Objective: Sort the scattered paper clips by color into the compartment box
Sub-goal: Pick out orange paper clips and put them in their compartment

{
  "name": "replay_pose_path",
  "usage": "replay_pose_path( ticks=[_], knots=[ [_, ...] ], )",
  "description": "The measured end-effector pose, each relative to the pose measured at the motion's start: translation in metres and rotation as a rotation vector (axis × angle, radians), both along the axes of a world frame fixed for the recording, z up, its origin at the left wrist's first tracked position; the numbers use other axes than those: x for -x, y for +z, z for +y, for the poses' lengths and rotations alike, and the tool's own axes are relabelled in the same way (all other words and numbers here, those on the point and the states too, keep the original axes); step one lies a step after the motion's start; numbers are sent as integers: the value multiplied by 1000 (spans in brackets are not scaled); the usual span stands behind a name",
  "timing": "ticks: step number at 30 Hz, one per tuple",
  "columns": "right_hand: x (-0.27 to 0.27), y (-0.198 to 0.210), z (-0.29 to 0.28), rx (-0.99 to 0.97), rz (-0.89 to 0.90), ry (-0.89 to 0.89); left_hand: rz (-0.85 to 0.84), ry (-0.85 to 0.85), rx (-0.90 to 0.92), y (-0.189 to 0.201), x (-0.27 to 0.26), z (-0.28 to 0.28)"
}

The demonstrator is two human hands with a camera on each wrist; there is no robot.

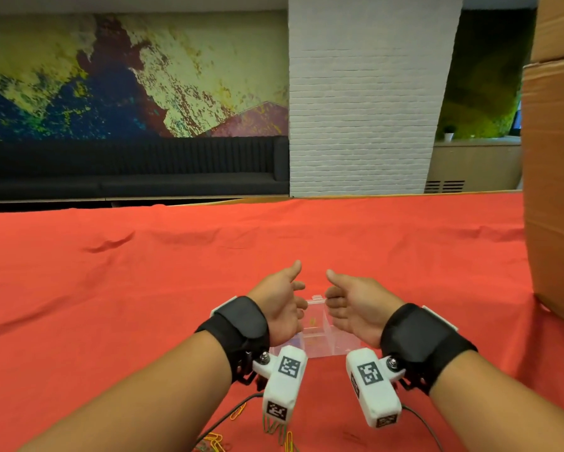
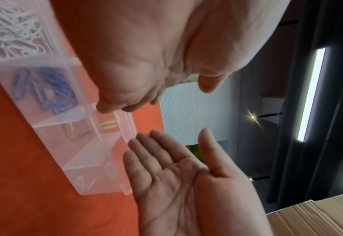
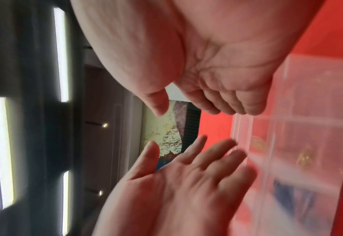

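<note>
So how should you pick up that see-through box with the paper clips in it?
Probably by its two long side walls, one hand from each side. The compartment box lies flat on the red cloth, long and narrow, with the left hand and right hand already open beside it, palms facing in. Keep it level so the clips stay sorted.

Desk (image 1: pixel 111 288) under wrinkled red cloth. Clear compartment box (image 1: pixel 320 337) sits on it near the front edge; loose paper clips (image 1: pixel 215 440), yellow and green, plus thin cables (image 1: pixel 228 415) closer in. Big cardboard box (image 1: pixel 554 190) on the right side.
</note>
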State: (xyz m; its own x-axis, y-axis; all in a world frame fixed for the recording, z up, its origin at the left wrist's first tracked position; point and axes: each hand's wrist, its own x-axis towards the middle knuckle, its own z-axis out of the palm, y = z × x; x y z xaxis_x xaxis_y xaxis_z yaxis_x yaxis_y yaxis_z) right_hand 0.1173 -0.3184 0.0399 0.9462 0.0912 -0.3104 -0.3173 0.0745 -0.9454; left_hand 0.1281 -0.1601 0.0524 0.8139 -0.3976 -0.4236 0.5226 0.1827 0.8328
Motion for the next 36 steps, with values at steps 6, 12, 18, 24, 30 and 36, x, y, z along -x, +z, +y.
replay_pose_path(
  ticks=[6, 12, 18, 24, 30, 36],
  knots=[
    [14, 5, -28, 850, -356, 136, -528, -117, -725, 7, 7, 32],
    [42, 0, -31, 1243, -376, 369, -926, -565, -1592, -7, 29, 86],
    [62, -2, -21, 1349, -391, 440, -1014, -516, -1525, -16, 39, 108],
    [93, -4, -14, 1410, -705, 427, -1184, -456, -1439, -20, 76, 141],
    [114, -22, 37, 1391, -591, 773, -1075, -737, -1604, -49, 102, 151],
    [102, -40, 67, 1516, -450, 746, -970, -675, -1493, -65, 100, 146]
  ],
)
